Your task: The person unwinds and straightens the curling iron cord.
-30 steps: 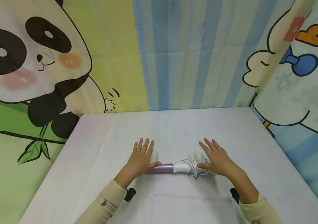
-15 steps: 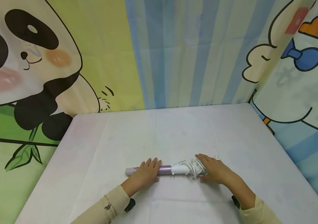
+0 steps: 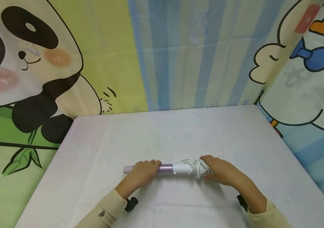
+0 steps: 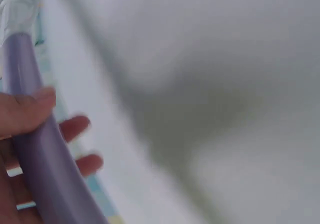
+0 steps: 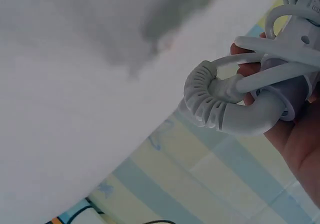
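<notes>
No container stood on the white table [image 3: 107, 152]; the only thing on it was a hair curling wand [image 3: 166, 168], lying crosswise near the 6 o'clock edge with its pale tip toward 9 o'clock.

The left hand [image 3: 142, 174] gripped the purple barrel [image 3: 165, 168], its fingers curled over the top. The right hand [image 3: 222, 172] was wrapped round the white handle [image 3: 182, 169] end, where the white cord [image 3: 198, 167] was coiled about the wand; its fingers were closed over the coils. A small plug [image 3: 222, 157] peeped out just beyond that hand at 12 o'clock.

The head view gave the whole layout: both cream sleeves [image 3: 105, 210], the cartoon panda curtain [image 3: 30, 63] at 10 o'clock and the striped curtain [image 3: 190, 53] at 12 o'clock.

The left wrist view, blurred, showed what the head view hid: the fingertips [image 4: 75, 126] coming round the barrel's underside, with the thumb [image 4: 30, 109] pressed on it.

The right wrist view alone showed the ribbed strain relief [image 5: 202, 96] where the cord left the handle, with loops of cord lying across it and the palm.
</notes>
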### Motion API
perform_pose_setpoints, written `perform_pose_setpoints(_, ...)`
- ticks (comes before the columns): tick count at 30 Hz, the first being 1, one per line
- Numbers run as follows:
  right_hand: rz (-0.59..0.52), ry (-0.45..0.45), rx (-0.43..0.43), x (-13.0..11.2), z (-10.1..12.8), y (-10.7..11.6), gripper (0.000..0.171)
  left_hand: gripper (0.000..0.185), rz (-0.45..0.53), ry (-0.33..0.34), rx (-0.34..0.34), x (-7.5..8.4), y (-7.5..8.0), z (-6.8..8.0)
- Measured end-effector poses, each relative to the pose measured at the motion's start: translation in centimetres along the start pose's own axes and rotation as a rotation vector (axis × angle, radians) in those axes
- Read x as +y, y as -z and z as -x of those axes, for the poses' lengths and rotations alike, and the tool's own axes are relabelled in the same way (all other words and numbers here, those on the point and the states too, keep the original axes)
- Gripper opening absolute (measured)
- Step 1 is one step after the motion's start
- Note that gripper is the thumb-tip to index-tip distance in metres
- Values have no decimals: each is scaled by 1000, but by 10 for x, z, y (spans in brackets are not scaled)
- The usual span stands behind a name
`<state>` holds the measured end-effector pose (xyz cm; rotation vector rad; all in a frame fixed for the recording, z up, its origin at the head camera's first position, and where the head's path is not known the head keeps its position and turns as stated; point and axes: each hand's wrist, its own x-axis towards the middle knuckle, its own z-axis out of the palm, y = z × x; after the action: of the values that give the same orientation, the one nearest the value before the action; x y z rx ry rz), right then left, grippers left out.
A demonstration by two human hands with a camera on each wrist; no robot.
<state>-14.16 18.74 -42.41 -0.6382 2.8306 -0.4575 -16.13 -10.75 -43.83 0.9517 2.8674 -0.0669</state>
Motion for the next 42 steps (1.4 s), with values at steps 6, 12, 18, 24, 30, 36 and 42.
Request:
perform_pose_setpoints(6, 40, 96, 141, -8, 0, 32, 61, 32, 141, -62, 160, -13, 27, 4)
perform_pose_setpoints(12, 28, 139, 216, -18, -1, 57, 63, 41, -23, -109, 543, -18, 32, 4)
perform_pose_setpoints(18, 59, 126, 302, -21, 1, 64, 74, 47, -186, -138, 877, -24, 37, -2)
perform_pose_setpoints(24, -190, 130, 567, -5, 12, 69, 64, 47, -195, -149, 942, -28, 39, 0)
perform_pose_setpoints(30, -521, -113, 553, 17, 7, 74, 48, 48, -193, -137, 975, -32, 45, 5)
perform_pose_setpoints(36, -669, -126, 475, 25, 5, 72, 45, 49, -192, -166, 993, -33, 52, 4)
perform_pose_setpoints(42, -677, -74, 538, 23, 5, 76, 42, 46, -130, -164, 990, -35, 55, 0)
